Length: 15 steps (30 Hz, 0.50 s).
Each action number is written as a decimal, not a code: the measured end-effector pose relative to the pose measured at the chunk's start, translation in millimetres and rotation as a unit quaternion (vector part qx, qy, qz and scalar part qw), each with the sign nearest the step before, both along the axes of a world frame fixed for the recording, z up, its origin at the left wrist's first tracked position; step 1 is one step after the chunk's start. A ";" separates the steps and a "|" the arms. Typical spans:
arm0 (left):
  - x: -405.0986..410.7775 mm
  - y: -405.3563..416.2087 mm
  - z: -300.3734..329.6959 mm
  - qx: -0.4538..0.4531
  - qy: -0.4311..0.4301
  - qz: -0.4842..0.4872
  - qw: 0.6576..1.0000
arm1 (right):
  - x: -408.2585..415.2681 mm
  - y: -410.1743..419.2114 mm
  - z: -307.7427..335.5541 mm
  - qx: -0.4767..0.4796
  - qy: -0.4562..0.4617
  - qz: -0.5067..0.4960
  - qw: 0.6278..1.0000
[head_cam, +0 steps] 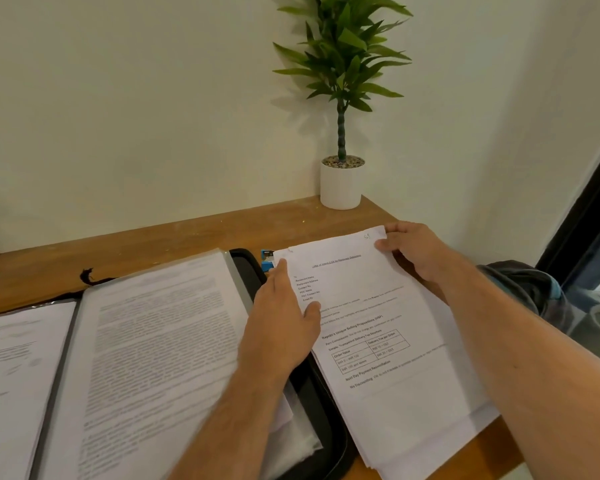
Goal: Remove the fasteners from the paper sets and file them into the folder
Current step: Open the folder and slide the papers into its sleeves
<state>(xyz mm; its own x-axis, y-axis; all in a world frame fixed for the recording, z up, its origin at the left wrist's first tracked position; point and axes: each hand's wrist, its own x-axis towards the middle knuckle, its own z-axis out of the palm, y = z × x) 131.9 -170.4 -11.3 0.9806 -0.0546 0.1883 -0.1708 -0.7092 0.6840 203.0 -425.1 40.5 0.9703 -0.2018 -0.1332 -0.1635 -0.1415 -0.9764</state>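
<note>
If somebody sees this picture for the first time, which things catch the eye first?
Two hands on the paper stack at the desk's right: left hand flat on its left edge, right hand pinching its far corner. An open folder lies left; a potted plant stands behind.

This looks like a small office or a home study corner. A wooden desk runs along a plain pale wall, and an open black folder full of printed pages lies on it beside a stack of typed papers with a table printed on the top sheet. At the desk's far right corner stands a potted plant in a white pot, and a dark-framed window is on the right.
</note>
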 end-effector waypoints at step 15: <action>-17.2 7.9 23.6 -0.228 -0.006 0.028 0.973 | -31.4 16.8 44.3 0.121 -0.169 0.008 0.978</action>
